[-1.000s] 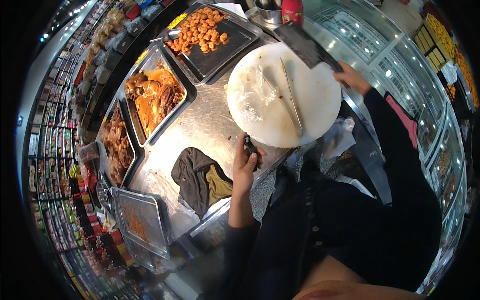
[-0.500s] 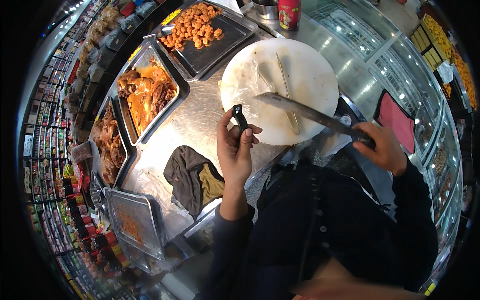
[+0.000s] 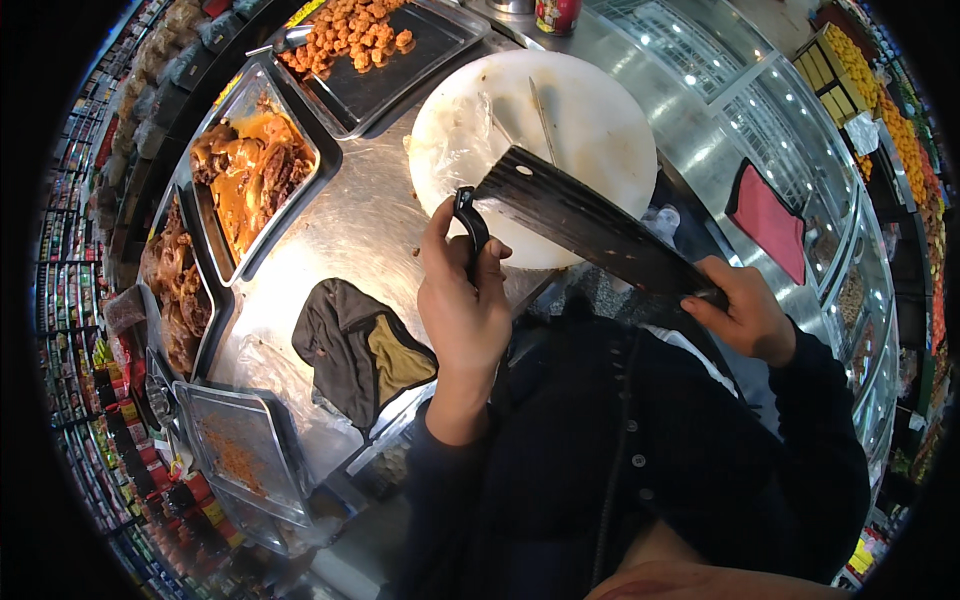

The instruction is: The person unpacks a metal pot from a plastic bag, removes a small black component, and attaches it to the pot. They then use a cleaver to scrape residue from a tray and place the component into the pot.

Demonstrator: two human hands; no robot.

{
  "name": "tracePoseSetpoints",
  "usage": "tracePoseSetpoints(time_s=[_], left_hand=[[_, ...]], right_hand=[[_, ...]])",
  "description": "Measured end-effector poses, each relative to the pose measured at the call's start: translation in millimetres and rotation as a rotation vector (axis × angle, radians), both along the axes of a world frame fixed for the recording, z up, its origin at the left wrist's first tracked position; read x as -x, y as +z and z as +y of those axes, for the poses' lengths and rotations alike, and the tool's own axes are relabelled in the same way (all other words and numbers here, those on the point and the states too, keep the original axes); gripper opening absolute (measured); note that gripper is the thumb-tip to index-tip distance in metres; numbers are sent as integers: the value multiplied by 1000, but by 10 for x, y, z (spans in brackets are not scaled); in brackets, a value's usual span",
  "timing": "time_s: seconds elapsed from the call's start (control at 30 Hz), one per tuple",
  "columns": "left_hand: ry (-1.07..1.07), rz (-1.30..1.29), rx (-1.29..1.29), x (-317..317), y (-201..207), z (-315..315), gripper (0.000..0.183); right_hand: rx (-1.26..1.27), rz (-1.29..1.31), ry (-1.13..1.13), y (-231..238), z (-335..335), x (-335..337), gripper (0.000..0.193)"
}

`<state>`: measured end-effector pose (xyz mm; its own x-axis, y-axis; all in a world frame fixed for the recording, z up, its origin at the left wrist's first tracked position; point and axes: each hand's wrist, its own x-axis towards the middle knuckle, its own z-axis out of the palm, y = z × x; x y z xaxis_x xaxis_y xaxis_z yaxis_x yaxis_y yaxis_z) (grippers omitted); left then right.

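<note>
My left hand (image 3: 463, 290) grips a small black curved handheld knife sharpener (image 3: 471, 222) by its handle, head upward. In my right hand (image 3: 738, 312) is the dark handle of a broad cleaver (image 3: 590, 222), its wide face turned toward me. The cleaver's far end meets the sharpener's head, or lies just in front of it; I cannot tell if they touch. Behind and partly under the blade is a round white chopping board (image 3: 612, 120). On it lie a thin knife (image 3: 543, 118) and a crumpled clear plastic bag (image 3: 453, 138).
Trays of glazed meat (image 3: 262, 175) and fried pieces (image 3: 350, 38) line the left and back of the steel counter (image 3: 370, 200). A dark, olive-lined cloth (image 3: 350, 350) lies left of my hand. At right are a pink cloth (image 3: 768, 225) and glass display cases (image 3: 760, 110).
The cleaver has swung left and turned so its broad face shows, its end now at the sharpener. The whole view has shifted slightly.
</note>
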<state>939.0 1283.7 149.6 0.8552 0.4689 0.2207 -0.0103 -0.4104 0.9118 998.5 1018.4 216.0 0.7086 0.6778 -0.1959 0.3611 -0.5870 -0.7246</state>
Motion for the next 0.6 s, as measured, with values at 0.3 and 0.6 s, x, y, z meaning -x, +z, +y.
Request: tracePoseSetpoints(time_s=[0.3, 0.6], left_hand=[[6, 52, -100, 34, 26, -22, 47], [78, 78, -221, 65, 60, -58, 47]], right_hand=[[40, -57, -40, 23, 59, 119, 19], [24, -76, -39, -2, 136, 212, 18]])
